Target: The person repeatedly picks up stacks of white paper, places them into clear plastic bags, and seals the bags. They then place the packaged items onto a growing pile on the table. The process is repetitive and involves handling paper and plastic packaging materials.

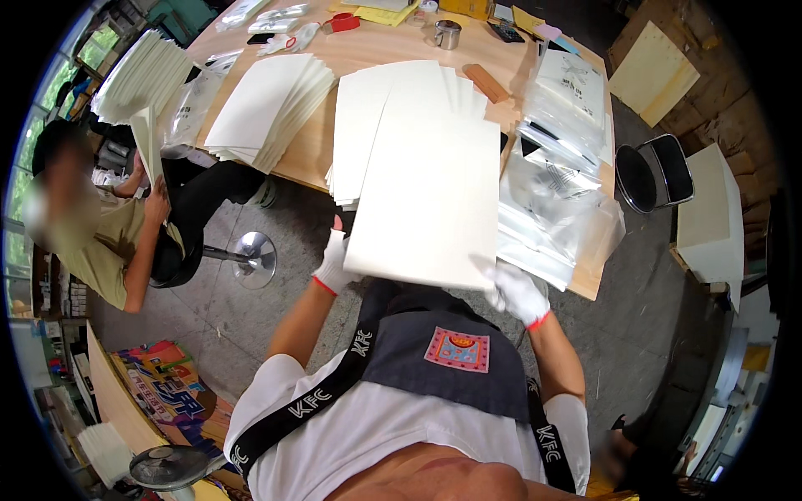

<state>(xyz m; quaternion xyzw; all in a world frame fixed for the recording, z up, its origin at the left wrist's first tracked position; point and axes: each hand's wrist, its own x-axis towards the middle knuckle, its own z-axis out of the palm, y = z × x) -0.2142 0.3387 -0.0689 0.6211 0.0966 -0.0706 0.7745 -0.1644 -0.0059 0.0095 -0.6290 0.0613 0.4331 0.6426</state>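
A large white sheet [430,192] of paper or thin board is held tilted before me, its far end over a fanned stack of white sheets [357,117] at the table's near edge. My left hand [332,257], in a white glove with a red cuff, grips its lower left edge; a bare fingertip shows, and the other fingers are partly hidden. At the lower right corner my right hand [520,294], gloved alike, is closed on the sheet. Clear plastic bags [543,225] with dark print lie piled just right of the sheet.
Another fanned stack [271,104] and a tall pile of sheets [144,77] stand to the left. A seated person [100,217] there holds a folded sheet. A metal cup [447,34], red tape [341,22] and brown block [485,83] lie on the table; a black stool [639,179] stands right.
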